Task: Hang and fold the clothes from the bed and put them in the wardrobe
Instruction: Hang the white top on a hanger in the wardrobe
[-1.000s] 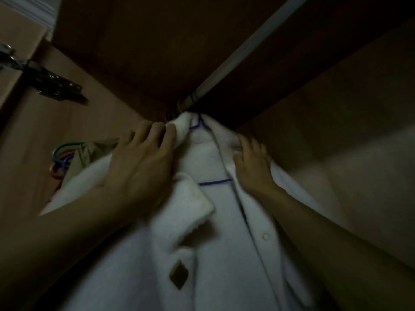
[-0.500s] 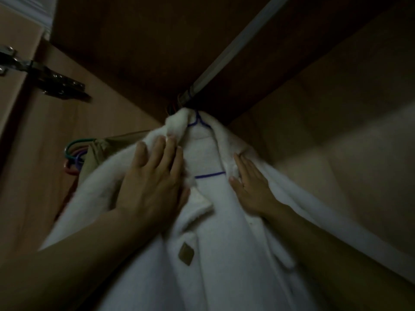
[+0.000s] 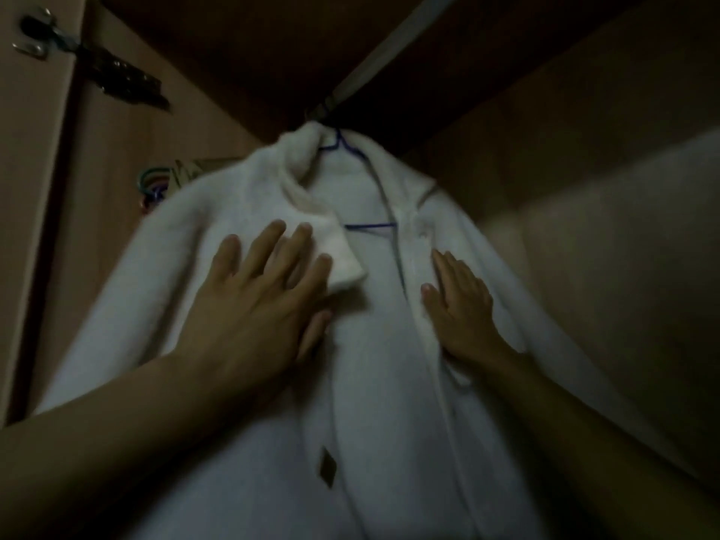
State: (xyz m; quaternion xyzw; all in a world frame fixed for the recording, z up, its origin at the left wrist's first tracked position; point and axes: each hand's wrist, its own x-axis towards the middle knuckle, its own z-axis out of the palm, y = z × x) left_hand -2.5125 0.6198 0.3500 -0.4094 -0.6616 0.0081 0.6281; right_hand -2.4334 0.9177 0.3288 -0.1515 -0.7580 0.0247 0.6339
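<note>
A white fleecy coat point(image 3: 374, 376) hangs on a blue hanger point(image 3: 368, 226) from the wardrobe rail point(image 3: 383, 48) inside the dim wardrobe. My left hand point(image 3: 253, 305) lies flat with spread fingers on the coat's left lapel. My right hand point(image 3: 461, 309) rests flat on the coat's right front edge, fingers straight. A brown diamond-shaped button point(image 3: 326, 467) shows on the lower left front. The hanger's hook is mostly hidden behind the collar.
Coloured empty hangers point(image 3: 154, 187) and a beige garment point(image 3: 195, 169) hang to the left behind the coat. A metal door hinge point(image 3: 93, 64) sits on the wardrobe's left wall. The wardrobe's right side panel point(image 3: 607, 235) stands close by.
Both hands have slid down from the collar to the coat's chest, and the left hand has let go of the collar and flattened. The view has tilted a little.
</note>
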